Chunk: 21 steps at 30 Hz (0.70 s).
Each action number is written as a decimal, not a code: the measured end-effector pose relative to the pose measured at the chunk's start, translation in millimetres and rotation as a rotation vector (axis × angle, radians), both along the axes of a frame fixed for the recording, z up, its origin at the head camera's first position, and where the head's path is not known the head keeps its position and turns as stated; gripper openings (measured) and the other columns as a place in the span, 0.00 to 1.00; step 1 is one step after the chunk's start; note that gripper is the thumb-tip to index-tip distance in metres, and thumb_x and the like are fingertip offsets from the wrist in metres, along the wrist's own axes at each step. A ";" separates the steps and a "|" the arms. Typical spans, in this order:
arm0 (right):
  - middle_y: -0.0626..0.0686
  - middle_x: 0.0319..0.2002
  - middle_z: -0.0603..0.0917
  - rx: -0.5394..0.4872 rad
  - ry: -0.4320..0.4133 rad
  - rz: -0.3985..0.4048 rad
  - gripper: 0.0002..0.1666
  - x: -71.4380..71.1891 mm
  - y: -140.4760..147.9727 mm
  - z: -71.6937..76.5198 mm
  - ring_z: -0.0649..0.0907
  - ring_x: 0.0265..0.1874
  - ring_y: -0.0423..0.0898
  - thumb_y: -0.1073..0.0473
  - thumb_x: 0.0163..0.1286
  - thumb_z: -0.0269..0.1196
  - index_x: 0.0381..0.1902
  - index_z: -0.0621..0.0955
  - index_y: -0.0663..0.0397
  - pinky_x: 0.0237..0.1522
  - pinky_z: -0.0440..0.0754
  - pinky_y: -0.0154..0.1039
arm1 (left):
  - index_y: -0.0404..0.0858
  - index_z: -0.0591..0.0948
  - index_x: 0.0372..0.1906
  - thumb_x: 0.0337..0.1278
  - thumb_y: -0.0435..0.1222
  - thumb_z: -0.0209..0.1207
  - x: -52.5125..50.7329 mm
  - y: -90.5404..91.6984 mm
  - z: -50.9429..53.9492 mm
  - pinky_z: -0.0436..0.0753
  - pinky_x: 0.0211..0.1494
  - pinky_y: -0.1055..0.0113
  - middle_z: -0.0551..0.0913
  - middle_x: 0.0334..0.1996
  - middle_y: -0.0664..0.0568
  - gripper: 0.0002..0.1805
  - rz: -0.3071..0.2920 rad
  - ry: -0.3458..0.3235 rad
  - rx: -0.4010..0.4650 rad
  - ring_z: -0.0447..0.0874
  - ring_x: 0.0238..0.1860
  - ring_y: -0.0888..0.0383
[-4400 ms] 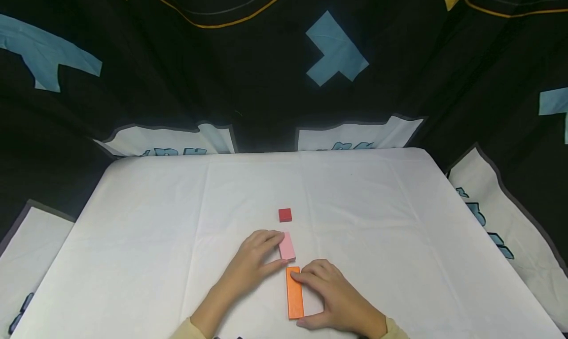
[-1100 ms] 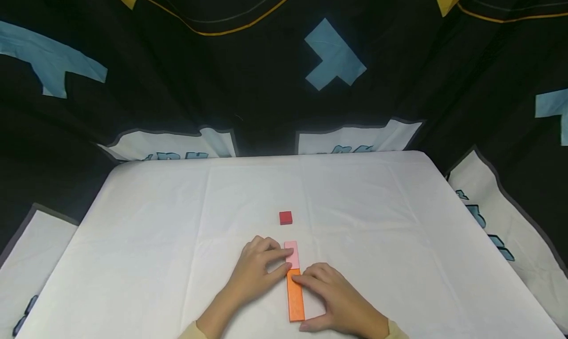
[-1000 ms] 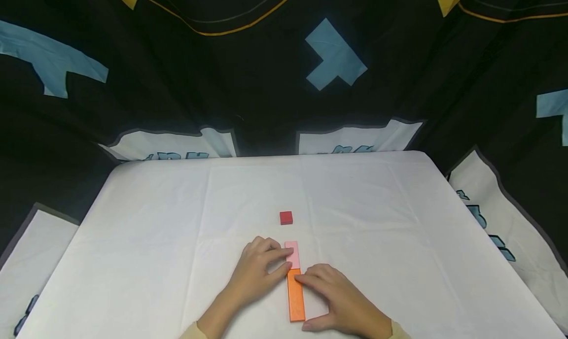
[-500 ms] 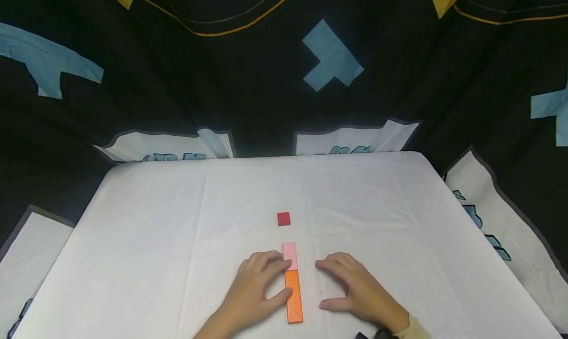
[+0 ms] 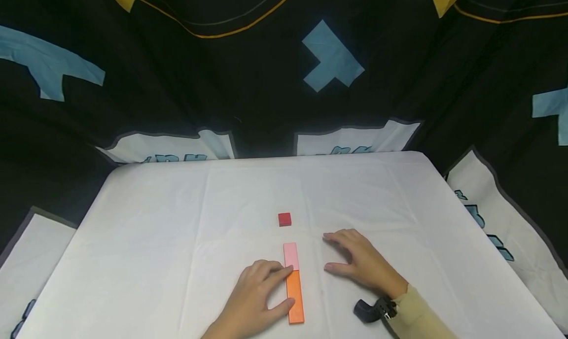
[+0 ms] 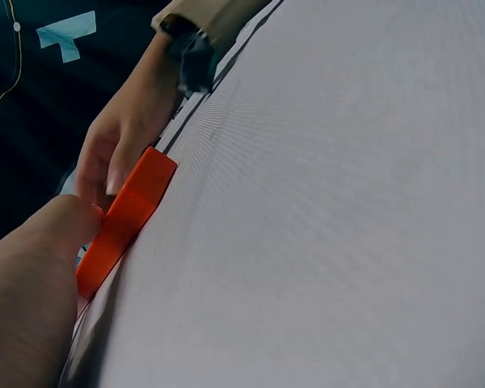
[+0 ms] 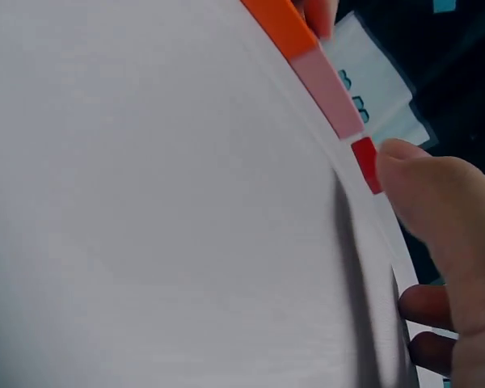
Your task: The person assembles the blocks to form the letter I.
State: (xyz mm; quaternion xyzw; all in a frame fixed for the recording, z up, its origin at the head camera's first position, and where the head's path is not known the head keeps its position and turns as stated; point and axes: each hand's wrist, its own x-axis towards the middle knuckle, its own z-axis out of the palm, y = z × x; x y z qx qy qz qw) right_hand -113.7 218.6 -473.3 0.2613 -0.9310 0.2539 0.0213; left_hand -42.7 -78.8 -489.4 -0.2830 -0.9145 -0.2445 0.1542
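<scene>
On the white table an orange block [image 5: 295, 299] lies end to end with a shorter pink block [image 5: 291, 255], the two touching in a line. My left hand [image 5: 253, 297] rests from the left on the orange block, index fingertip near the seam and thumb further down; the left wrist view shows the thumb against the orange block [image 6: 125, 222]. Beyond the pink block, separated by a gap, sits a small red block [image 5: 284, 219]. To its right, and apart from it, my right hand [image 5: 359, 260] hovers with thumb and fingers spread, holding nothing.
The white cloth-covered table [image 5: 146, 240] extends to both sides and behind the blocks. A dark curtain [image 5: 248, 83] with blue and yellow shapes hangs past its far edge. A black wrist device [image 5: 374, 309] sits by the right sleeve [image 5: 419, 314].
The pink block was brought against the orange one and straightened. My right hand let go of the orange block and moved away, right and forward. My left hand slid down to the orange block.
</scene>
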 end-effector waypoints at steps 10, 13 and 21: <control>0.43 0.58 0.81 0.028 -0.059 -0.003 0.38 -45.5 -17.1 8.7 0.77 0.56 0.42 0.38 0.61 0.69 0.67 0.74 0.40 0.61 0.78 0.47 | 0.55 0.81 0.60 0.51 0.56 0.67 -1.1 0.3 0.9 0.75 0.56 0.60 0.76 0.50 0.67 0.29 -0.007 0.029 -0.011 0.72 0.55 0.66; 0.44 0.56 0.82 0.041 -0.082 -0.001 0.38 -57.1 -26.0 14.0 0.78 0.56 0.43 0.40 0.61 0.69 0.67 0.74 0.41 0.62 0.78 0.47 | 0.54 0.81 0.60 0.51 0.55 0.67 -1.3 0.2 1.5 0.76 0.55 0.61 0.76 0.49 0.67 0.29 -0.016 0.032 -0.006 0.72 0.54 0.67; 0.43 0.50 0.82 0.115 -0.088 0.077 0.37 -82.3 -51.0 24.5 0.78 0.50 0.40 0.40 0.63 0.68 0.68 0.74 0.41 0.61 0.78 0.43 | 0.51 0.82 0.60 0.51 0.55 0.67 -2.0 0.3 1.4 0.77 0.54 0.63 0.77 0.47 0.68 0.29 -0.038 0.042 -0.005 0.73 0.51 0.68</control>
